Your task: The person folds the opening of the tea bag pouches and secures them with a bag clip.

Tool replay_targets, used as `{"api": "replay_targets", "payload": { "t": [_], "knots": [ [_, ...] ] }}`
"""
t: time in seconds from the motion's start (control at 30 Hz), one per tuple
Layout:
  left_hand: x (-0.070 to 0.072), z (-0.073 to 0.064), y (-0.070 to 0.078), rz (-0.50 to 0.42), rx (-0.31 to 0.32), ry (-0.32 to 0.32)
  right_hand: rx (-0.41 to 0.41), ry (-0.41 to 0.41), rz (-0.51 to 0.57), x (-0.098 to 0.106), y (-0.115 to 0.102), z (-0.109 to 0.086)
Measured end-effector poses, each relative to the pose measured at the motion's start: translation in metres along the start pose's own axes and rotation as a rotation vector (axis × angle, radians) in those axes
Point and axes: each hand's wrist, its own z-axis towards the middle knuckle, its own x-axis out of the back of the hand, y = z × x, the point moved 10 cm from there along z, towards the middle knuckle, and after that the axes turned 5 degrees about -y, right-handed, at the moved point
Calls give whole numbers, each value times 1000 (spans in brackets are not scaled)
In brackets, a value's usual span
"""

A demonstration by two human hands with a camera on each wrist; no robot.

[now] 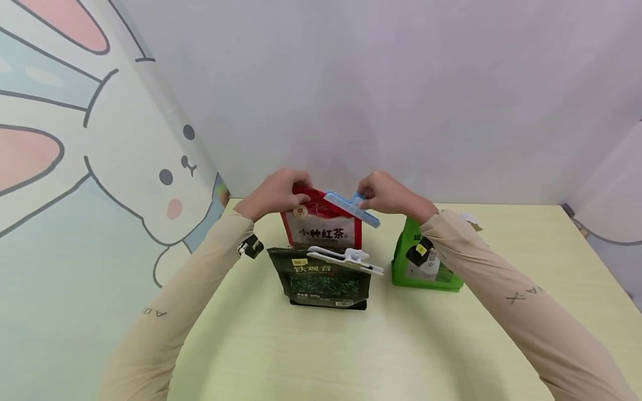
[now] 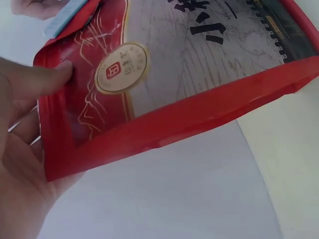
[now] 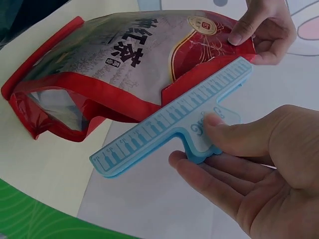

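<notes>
A red and silver tea bag [image 1: 321, 228] stands behind the dark green tea bag on the table. My left hand [image 1: 278, 192] pinches its upper left corner, the thumb [image 2: 42, 79] on the printed front. In my right hand [image 1: 388, 193] is a light blue sealing clip [image 3: 174, 117], its handle held between thumb and fingers. The clip's long ruler-marked bar lies slanted along the bag's folded top edge in the right wrist view, with one end jutting past the bag's right side.
In front stands the dark green tea bag [image 1: 326, 287] with a white clip [image 1: 346, 260] across its top. A bright green bag [image 1: 426, 273] sits to the right, partly behind my right forearm. The pale wall [image 1: 351, 100] rises at the table's back edge.
</notes>
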Motion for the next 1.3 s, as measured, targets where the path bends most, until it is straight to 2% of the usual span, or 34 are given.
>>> {"api": "replay_targets", "payload": {
  "t": [0.33,0.7,1.0,1.17,1.3],
  "knots": [
    [4,-2,-7,-89,50,33,70,67,-1,8,-10,-4],
    [5,-4,-14,-115,77,47,112,71,0,6,-22,8],
    [3,-8,-12,-115,23,15,42,29,63,0,-13,7],
    [10,-19,-20,-116,48,31,31,21,64,0,-14,7],
    [12,-23,-23,-130,55,54,28,32,57,1,-15,6]
  ]
}}
